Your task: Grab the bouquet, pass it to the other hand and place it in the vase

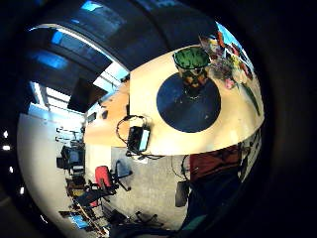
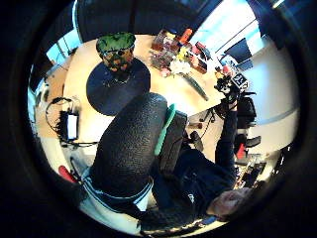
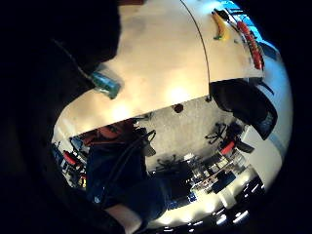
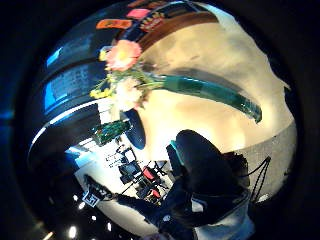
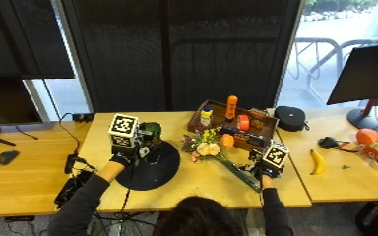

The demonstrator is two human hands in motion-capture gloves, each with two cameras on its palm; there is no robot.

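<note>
The bouquet (image 5: 214,150) lies flat on the light wooden table (image 5: 195,184) at centre frame of the outside view, blooms toward the upper left, green-wrapped stem running down-right to the right hand (image 5: 266,169); pink, cream and yellow flowers show in the right thumb side view (image 4: 125,75), stem sleeve on the tabletop; right hand sits at the stem's lower end, cannot tell whether its fingers grasp it or are released; left hand (image 5: 123,156) is left of centre over the dark round mat (image 5: 151,167), just beside the vase (image 5: 149,135), its fingers also impossible to read; vase is green glass, upright on the mat, seen in the left little finger side view (image 1: 192,67); behind the bouquet a brown tray (image 5: 238,129) holds an orange bottle (image 5: 231,107) and small items; a black case (image 5: 289,118) is to its right; on the adjoining table at right a banana (image 5: 317,162), an orange ball (image 5: 367,135) and a monitor (image 5: 364,73); left desk at lower left has a mouse (image 5: 8,157); dark blinds (image 5: 176,54) fill the upper frame, daylight windows at both upper corners; palm views show grey floor and a red chair (image 1: 104,178) below the table.
</note>
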